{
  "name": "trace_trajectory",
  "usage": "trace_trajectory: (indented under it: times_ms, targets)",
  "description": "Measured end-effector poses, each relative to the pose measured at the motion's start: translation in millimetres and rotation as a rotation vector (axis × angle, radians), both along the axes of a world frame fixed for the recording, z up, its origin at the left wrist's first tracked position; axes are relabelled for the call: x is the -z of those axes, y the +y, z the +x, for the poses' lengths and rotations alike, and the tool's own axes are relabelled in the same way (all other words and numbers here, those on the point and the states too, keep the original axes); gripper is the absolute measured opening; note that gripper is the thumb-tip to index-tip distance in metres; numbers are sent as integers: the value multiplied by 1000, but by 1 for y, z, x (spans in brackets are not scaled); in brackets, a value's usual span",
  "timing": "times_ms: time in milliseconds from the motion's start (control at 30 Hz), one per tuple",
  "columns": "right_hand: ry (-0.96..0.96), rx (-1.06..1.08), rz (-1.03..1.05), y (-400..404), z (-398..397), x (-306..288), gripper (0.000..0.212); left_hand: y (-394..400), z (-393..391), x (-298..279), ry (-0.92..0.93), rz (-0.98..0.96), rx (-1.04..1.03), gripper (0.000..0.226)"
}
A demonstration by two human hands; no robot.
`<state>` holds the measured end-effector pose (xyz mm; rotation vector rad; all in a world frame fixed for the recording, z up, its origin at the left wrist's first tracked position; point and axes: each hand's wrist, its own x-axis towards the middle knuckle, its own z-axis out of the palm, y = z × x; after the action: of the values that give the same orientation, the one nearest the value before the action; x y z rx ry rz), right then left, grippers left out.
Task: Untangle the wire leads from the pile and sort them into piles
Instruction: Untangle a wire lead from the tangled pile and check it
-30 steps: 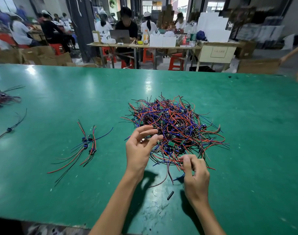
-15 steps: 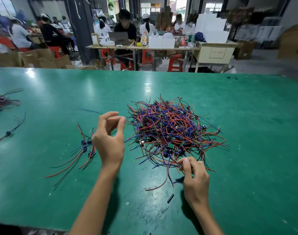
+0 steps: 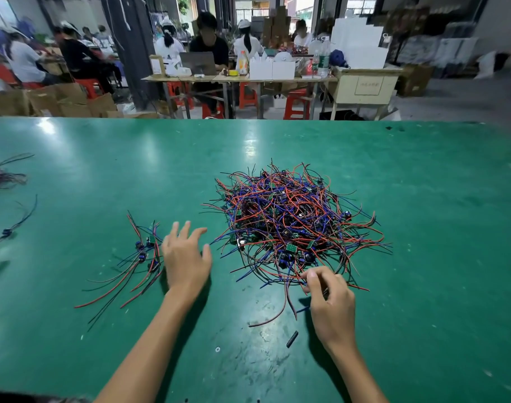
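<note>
A big tangled pile of red, blue and black wire leads [image 3: 292, 219] with small green boards lies mid-table. A small sorted pile of leads [image 3: 141, 257] lies to its left. My left hand [image 3: 184, 257] hovers between the two piles, fingers spread and straight, holding nothing. My right hand [image 3: 330, 298] sits at the near edge of the big pile, its thumb and fingers pinching wire ends there.
The green table [image 3: 423, 286] stretches wide. A short black sleeve piece [image 3: 292, 338] lies near my right wrist. Another lead [image 3: 13, 228] and a further bundle [image 3: 1, 178] lie at the far left. People work at tables beyond the far edge.
My left hand moved from the big pile left to the small pile and opened; a lead it carried now lies there. My right hand stayed at the pile's near edge.
</note>
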<state>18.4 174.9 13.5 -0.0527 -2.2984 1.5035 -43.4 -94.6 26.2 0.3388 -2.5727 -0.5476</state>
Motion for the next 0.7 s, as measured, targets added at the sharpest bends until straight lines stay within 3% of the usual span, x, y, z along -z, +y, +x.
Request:
trace_trajectory:
  times_ms: [133, 300, 500, 533, 633, 700]
  targets:
    - [-40, -3, 22, 2, -1, 6, 21, 30, -9, 4, -125, 337, 299, 43]
    - [-74, 12, 10, 2, -4, 9, 22, 36, -8, 20, 69, 380, 178, 20]
    - [-80, 10, 42, 3, -5, 10, 22, 38, -2, 16, 148, 616, 90, 23]
    - [-81, 10, 48, 3, -6, 10, 22, 40, 1, 12, 159, 775, 81, 25]
    - [-96, 7, 39, 5, -7, 8, 22, 55, 17, -3, 65, 1664, 194, 39]
    - [-122, -10, 33, 2, -7, 4, 20, 66, 30, -4, -14, 1911, 310, 45]
